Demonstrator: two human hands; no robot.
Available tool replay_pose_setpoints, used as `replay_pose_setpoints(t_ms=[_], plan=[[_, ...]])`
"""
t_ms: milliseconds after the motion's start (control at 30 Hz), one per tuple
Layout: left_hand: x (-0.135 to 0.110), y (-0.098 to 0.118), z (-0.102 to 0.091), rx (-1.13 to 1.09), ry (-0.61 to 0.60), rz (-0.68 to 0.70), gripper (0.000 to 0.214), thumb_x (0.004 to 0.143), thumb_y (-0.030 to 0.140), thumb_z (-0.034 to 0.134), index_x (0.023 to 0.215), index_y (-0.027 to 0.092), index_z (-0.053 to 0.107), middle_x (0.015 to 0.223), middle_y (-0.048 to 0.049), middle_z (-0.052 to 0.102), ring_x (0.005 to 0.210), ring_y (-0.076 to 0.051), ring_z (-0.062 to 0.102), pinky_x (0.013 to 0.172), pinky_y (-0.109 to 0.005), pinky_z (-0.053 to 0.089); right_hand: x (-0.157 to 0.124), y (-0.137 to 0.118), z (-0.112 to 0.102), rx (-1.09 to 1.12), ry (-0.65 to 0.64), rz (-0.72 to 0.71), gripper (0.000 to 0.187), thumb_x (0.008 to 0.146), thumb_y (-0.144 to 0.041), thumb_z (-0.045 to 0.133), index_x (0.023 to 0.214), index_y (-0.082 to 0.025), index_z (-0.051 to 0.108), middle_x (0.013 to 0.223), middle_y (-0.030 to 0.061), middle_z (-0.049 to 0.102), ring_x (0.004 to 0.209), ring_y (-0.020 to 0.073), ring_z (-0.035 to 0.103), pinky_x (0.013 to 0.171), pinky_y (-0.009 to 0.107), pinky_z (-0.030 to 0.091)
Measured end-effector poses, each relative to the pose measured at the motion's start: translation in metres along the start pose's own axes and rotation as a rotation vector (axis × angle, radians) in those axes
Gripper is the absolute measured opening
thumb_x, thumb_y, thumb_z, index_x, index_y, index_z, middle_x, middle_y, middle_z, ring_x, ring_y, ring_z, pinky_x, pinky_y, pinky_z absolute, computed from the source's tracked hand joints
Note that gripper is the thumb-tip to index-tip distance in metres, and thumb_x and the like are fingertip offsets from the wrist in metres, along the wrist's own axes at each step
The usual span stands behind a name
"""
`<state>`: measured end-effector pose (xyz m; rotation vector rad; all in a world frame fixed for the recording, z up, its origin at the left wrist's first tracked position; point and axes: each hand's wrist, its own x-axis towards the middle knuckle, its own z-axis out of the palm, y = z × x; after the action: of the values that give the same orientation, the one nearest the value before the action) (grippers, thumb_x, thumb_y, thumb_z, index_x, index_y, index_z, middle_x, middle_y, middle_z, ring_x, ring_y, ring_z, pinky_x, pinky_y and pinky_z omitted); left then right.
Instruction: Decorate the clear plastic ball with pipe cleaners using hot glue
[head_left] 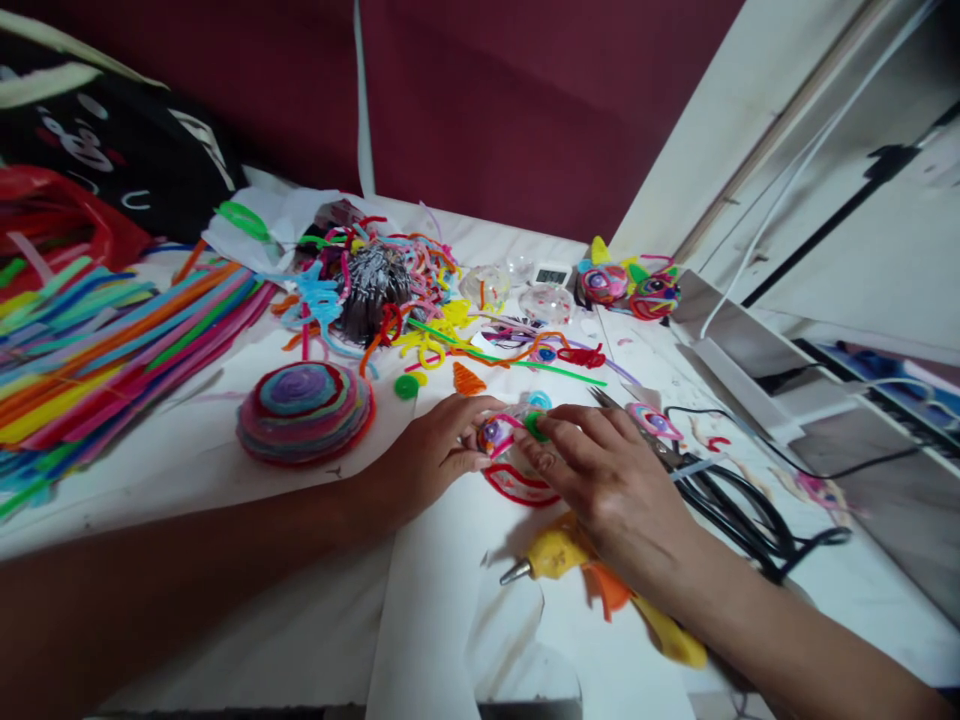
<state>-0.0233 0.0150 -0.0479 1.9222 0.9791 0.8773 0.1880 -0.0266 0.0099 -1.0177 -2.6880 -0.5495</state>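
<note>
My left hand (442, 440) is closed on the left edge of a small piece made of coiled pipe cleaner (493, 436), purple in the middle with a pink outline. Clear plastic seems to lie around it. The fingers of my right hand (589, 450) pinch at a green pipe-cleaner coil (535, 425) beside it. Just below both hands lies a red-rimmed oval (525, 488). A light blue coil (538, 399) sits behind the fingers. Under my right wrist is a yellow glue gun (559, 552) with a metal nozzle. Black-handled scissors (731, 505) lie to the right.
A striped round coil dome (306, 412) stands left. Bundled pipe cleaners (112, 370) fill the far left, with a tangled heap (405, 270) behind. Clear plastic shells (546, 303), a small digital display (551, 276) and finished coiled figures (630, 285) are at the back. A black cable (795, 460) crosses the right.
</note>
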Motion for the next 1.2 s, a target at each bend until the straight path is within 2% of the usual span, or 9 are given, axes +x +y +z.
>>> replay_pose_setpoints(t_ms=[167,433,733,1000,1200], plan=[[-0.0008,0.0016,0.0002,-0.029,-0.005,-0.028,0.051,0.076,0.011,0.057,0.125,0.024,0.048,0.100,-0.0023,0.055,0.087,-0.015,0.057,0.079,-0.031,0.053,0.0009,0.0012,0.0000,0.008,0.021,0.003,0.026,0.094,-0.018,0.046,0.109,-0.013,0.067,0.104,0.0124,0.068,0.097,0.0279,0.052,0.074,0.039,0.037],[-0.0006,0.0044,0.0007,-0.040,-0.006,-0.064,0.053,0.075,0.011,0.060,0.124,0.023,0.047,0.098,-0.0014,0.054,0.084,-0.014,0.057,0.074,-0.029,0.053,0.0002,0.0014,-0.0010,0.059,-0.025,0.030,0.025,0.088,-0.021,0.058,0.111,-0.015,0.066,0.100,0.0107,0.066,0.095,0.0270,0.051,0.076,0.039,0.036],[-0.0006,0.0050,-0.0017,0.064,-0.013,-0.053,0.038,0.075,0.016,0.061,0.113,0.022,0.056,0.098,-0.0016,0.054,0.085,-0.015,0.057,0.074,-0.029,0.052,0.0011,0.0007,-0.0030,0.076,-0.043,0.050,0.017,0.089,-0.023,0.059,0.101,-0.015,0.067,0.102,0.0106,0.066,0.098,0.0271,0.051,0.077,0.039,0.035],[-0.0016,0.0009,-0.0018,-0.013,-0.007,-0.078,0.041,0.074,0.015,0.062,0.114,0.023,0.054,0.096,-0.0014,0.055,0.086,-0.016,0.058,0.078,-0.031,0.053,-0.0003,0.0035,-0.0010,0.097,-0.003,0.028,0.023,0.091,-0.022,0.055,0.108,-0.014,0.066,0.102,0.0110,0.067,0.096,0.0277,0.051,0.078,0.038,0.034],[-0.0003,0.0047,-0.0022,-0.049,-0.001,-0.103,0.040,0.072,0.012,0.060,0.110,0.021,0.055,0.100,-0.0030,0.055,0.088,-0.016,0.059,0.079,-0.031,0.054,0.0004,0.0034,0.0006,0.100,-0.020,0.041,0.026,0.091,-0.023,0.056,0.113,-0.014,0.065,0.104,0.0105,0.067,0.098,0.0277,0.051,0.077,0.037,0.034]])
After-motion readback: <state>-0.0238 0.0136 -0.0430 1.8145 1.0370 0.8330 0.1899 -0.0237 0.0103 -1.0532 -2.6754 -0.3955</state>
